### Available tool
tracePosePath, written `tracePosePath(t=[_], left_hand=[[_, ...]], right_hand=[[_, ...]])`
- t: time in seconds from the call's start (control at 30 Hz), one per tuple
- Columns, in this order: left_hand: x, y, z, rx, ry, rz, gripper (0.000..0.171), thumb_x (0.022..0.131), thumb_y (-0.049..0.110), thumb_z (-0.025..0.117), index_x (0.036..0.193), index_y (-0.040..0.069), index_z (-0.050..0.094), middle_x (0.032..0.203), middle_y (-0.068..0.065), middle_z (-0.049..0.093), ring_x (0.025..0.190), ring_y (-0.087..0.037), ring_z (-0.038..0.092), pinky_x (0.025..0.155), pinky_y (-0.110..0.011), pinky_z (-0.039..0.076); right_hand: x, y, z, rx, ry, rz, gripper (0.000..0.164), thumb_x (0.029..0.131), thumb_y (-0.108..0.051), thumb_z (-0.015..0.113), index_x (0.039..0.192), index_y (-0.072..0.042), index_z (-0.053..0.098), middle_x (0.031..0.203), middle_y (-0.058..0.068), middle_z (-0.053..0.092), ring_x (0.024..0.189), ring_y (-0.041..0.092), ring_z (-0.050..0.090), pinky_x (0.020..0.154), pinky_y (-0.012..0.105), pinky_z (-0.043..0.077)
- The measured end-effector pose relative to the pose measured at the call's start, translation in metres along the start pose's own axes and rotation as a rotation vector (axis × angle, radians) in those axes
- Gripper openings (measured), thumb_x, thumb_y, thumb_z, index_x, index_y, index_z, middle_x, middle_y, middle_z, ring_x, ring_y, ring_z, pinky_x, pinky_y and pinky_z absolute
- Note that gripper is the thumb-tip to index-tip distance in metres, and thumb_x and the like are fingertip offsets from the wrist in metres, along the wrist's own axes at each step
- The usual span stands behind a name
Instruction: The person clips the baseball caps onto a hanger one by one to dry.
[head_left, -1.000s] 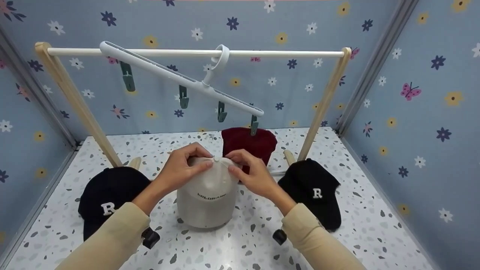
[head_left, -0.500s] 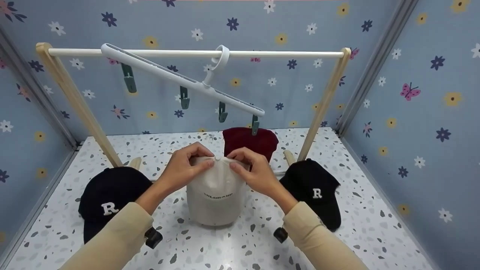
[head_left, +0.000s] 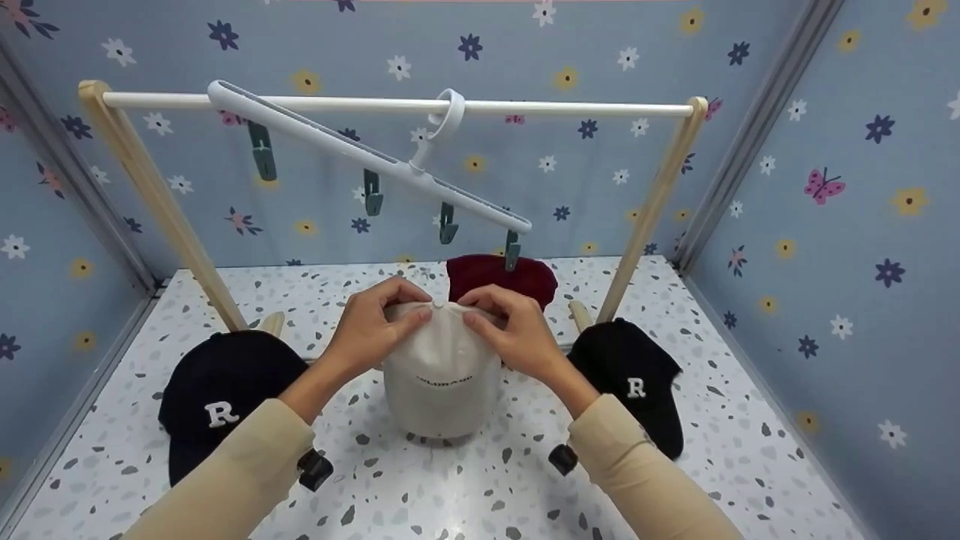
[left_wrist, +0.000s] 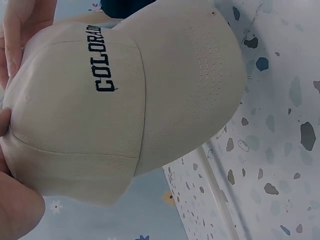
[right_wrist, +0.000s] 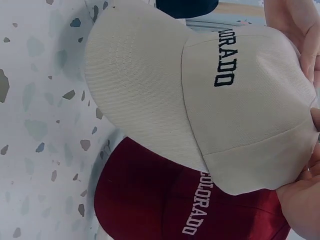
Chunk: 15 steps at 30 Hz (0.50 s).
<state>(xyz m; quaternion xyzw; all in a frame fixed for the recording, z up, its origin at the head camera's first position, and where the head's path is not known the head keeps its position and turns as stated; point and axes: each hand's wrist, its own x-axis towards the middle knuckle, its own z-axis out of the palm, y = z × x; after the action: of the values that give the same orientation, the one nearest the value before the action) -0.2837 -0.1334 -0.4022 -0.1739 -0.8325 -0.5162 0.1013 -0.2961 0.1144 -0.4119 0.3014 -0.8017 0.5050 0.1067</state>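
Note:
A cream baseball cap (head_left: pixel 442 375) with dark COLORADO lettering hangs brim down between both hands, in the middle of the head view. My left hand (head_left: pixel 379 322) pinches the top of its crown left of the button, thumb in front and fingers behind. On the button's other side my right hand (head_left: pixel 517 326) pinches the crown the same way. In the left wrist view the cap's brim (left_wrist: pixel 200 85) stands out over the speckled table. Behind the cap lies a dark red cap (head_left: pixel 502 277), whose white COLORADO lettering shows in the right wrist view.
Over the hands a pale hanger (head_left: pixel 375 159) with several green clips (head_left: pixel 513 251) slants down rightward from the white rail (head_left: pixel 570 109) of a wooden rack. A black cap with a white R (head_left: pixel 225 382) lies at left, another black cap (head_left: pixel 634 397) at right.
Both hands have lifted the cream cap slightly and carried it a little to the right and away, so it overlaps the red cap's lower part. Their pinch on the crown stays the same.

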Motion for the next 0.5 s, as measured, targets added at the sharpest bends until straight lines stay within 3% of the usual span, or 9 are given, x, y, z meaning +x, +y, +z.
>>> tracePosePath(t=[0.5], left_hand=[[0.007,0.010,-0.004,0.004,0.057,0.012,0.014,0.099,0.015,0.078,0.113,0.014,0.075,0.111,-0.001,0.077,0.107,-0.018,0.071,0.100,-0.041,0.053]], right_hand=[[0.015,-0.012,-0.007,-0.043,0.007,-0.003,0.014,0.102,-0.017,0.074,0.115,-0.015,0.077,0.097,0.000,0.073,0.084,0.013,0.066,0.079,0.029,0.059]])
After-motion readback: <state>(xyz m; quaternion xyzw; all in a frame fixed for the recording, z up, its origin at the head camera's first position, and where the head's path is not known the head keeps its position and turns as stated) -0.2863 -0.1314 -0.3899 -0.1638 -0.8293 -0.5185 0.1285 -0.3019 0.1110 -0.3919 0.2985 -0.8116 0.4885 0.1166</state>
